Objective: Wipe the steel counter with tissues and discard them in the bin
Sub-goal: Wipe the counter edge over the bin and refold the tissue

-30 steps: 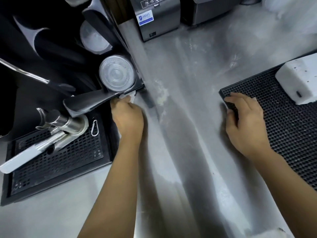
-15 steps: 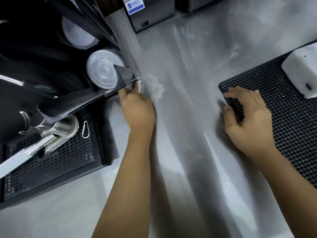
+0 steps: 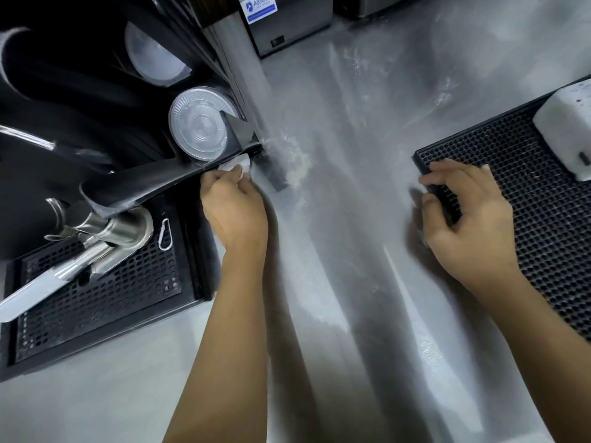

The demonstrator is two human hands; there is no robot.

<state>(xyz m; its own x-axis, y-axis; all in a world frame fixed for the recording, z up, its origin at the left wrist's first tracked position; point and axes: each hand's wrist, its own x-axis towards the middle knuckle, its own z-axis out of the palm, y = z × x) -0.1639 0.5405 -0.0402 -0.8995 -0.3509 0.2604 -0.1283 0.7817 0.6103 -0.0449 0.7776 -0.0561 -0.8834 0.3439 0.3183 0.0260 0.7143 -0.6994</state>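
Note:
The steel counter (image 3: 345,251) runs down the middle, dusted with white powder (image 3: 295,161) near the foot of a black machine. My left hand (image 3: 235,207) is shut on a small white tissue (image 3: 235,164), pressing it against the machine's lower edge beside the powder. My right hand (image 3: 463,225) grips the near left corner of a black rubber mat (image 3: 527,193), thumb under its edge and fingers on top. No bin is in view.
A black perforated drip tray (image 3: 96,298) with a steel portafilter (image 3: 105,238) sits at the left. Clear plastic lids (image 3: 198,129) stack in the black machine. A white block (image 3: 566,132) rests on the mat. Grey appliances (image 3: 287,24) stand at the back.
My left hand slid the tissue right along the machine's edge towards the powder, then drew back slightly. My right hand stayed on the mat's corner.

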